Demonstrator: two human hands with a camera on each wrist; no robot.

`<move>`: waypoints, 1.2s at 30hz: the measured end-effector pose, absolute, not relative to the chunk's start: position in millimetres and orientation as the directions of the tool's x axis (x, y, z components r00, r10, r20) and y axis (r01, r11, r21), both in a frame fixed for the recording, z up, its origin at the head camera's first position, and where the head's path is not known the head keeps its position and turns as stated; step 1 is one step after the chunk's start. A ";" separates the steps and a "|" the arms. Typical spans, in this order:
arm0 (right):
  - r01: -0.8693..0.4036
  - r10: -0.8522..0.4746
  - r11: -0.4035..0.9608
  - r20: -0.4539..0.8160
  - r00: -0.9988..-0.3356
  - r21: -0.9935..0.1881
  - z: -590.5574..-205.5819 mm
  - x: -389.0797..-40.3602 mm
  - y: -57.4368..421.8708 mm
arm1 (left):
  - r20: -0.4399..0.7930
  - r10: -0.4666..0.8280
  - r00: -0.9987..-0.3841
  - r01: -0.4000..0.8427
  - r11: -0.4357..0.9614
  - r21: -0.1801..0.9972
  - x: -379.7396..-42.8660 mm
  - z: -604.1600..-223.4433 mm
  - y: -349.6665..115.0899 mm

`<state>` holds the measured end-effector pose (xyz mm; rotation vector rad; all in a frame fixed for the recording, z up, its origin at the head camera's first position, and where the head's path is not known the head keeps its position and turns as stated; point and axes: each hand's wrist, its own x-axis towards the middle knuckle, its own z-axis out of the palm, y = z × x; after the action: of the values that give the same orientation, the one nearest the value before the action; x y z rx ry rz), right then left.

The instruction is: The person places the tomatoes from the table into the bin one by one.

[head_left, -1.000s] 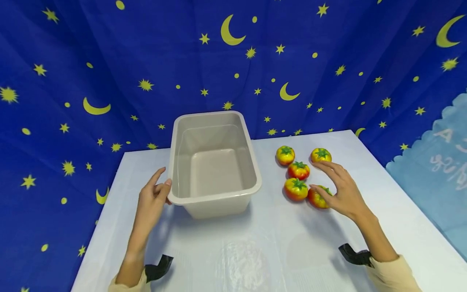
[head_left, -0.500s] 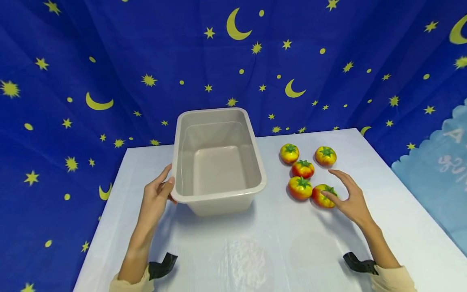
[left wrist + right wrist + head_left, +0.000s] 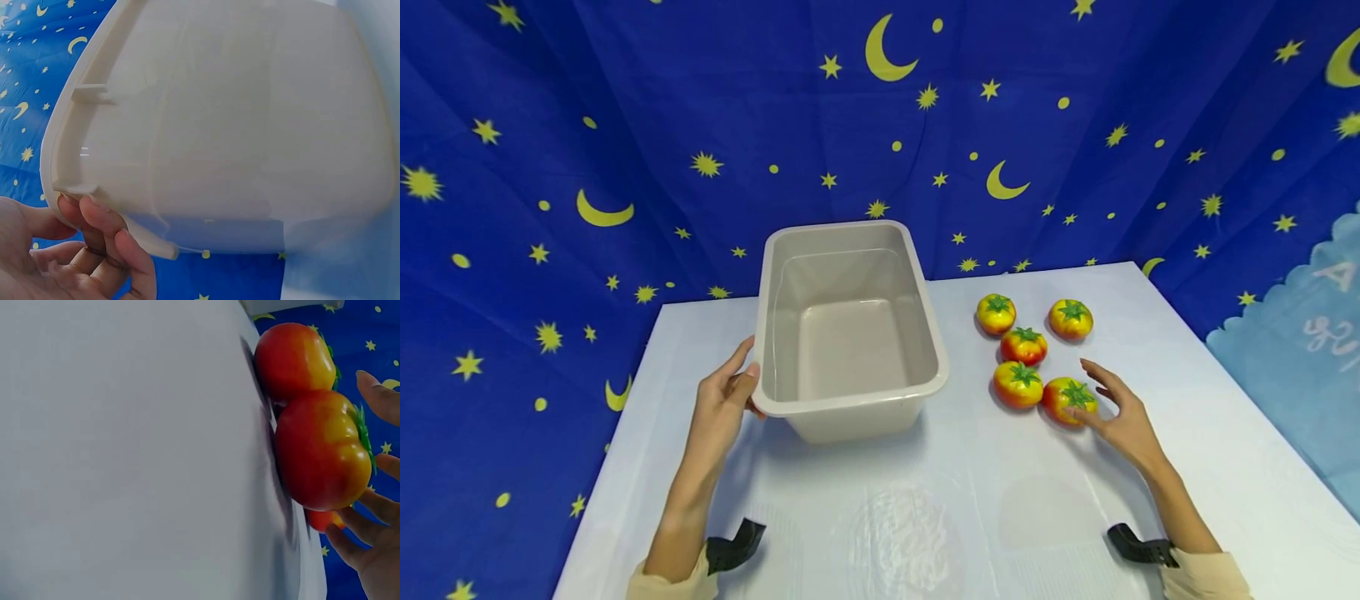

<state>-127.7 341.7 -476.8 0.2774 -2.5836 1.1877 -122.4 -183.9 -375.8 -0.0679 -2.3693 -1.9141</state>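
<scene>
A light grey plastic basin [image 3: 850,350] stands at the table's left, its inside bare. My left hand [image 3: 721,400] grips its near left rim, thumb on top; in the left wrist view the curled fingers [image 3: 106,219] lie under the lip. Beside the front right red-and-yellow tomato [image 3: 1067,402] is my right hand [image 3: 1126,421], fingers spread and loosely bent, the thumb overlapping the tomato's near side. In the right wrist view this tomato [image 3: 322,450] shows large with the fingers along its leafy side. Another tomato [image 3: 1018,385] sits against its left.
More tomatoes lie behind: one red [image 3: 1024,346], one yellow at the back [image 3: 996,314] and one at the back right [image 3: 1071,320]. A white-covered table [image 3: 940,500] bears everything. A blue star-and-moon cloth [image 3: 820,125] hangs behind its far edge.
My right hand has drawn back from over the tomatoes and lowered to the right of the front right one. The left hand stays at the basin's rim. The head view has shifted slightly.
</scene>
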 end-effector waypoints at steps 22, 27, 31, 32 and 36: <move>-0.215 -0.062 0.659 0.233 -0.970 -0.721 -485.5 -126.3 344.5 | 0.104 -0.038 -0.994 0.093 0.223 0.970 -123.3 -378.4 -183.6; -0.217 -0.066 0.644 0.230 -0.971 -0.733 -483.3 -125.6 343.4 | 0.095 -0.037 -0.995 0.084 0.221 0.972 -122.8 -378.1 -184.0; -0.211 -0.060 0.642 0.225 -0.972 -0.737 -482.5 -125.3 343.7 | 0.092 -0.034 -0.995 0.082 0.213 0.974 -122.6 -377.8 -184.3; -0.208 -0.056 0.645 0.227 -0.972 -0.735 -482.3 -125.3 344.1 | 0.093 -0.032 -0.995 0.084 0.211 0.974 -122.7 -377.7 -184.3; -0.203 -0.029 0.644 0.241 -0.970 -0.737 -477.3 -125.4 344.8 | 0.094 -0.025 -0.995 0.087 0.208 0.974 -122.8 -376.7 -184.6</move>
<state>-125.4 344.8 -477.3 0.1900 -2.6563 1.2291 -122.8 -184.6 -376.7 -0.0609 -2.3712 -1.9216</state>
